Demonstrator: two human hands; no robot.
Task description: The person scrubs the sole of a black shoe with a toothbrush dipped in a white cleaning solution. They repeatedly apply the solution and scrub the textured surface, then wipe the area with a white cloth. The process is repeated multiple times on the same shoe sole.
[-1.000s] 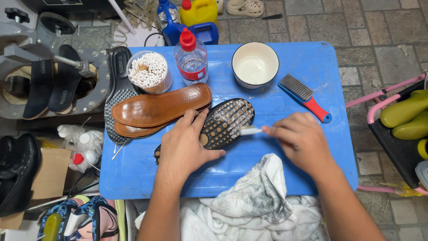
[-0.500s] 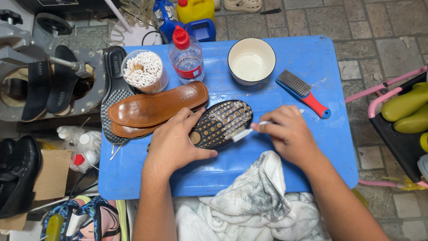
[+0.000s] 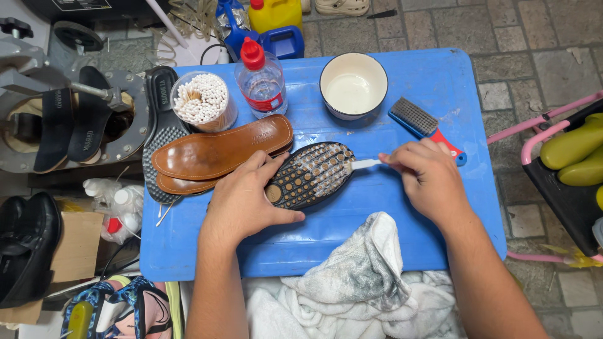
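Scrubbing step underway: left hand (image 3: 242,204) pressing flat, fingers spread, pinning studded black sole (image 3: 309,175) on blue table (image 3: 402,213). Right hand (image 3: 430,179) gripping small white brush (image 3: 363,164), bristles touching sole's toe edge. Next likely needing strokes across soapy studs.

This is a small shoe-repair and cleaning workshop set up on a paved stone floor (image 3: 540,37). A low blue plastic table (image 3: 452,81) serves as the bench, crowded with trade items: loose brown leather insoles (image 3: 217,150), a studded black sole (image 3: 311,176), a tub of cotton swabs (image 3: 201,100), a wire brush (image 3: 424,125) and a bowl (image 3: 353,85). A metal press machine (image 3: 56,94) clamps black soles at the left, black shoes (image 3: 28,245) wait beside it, and detergent jugs (image 3: 276,19) stand behind.
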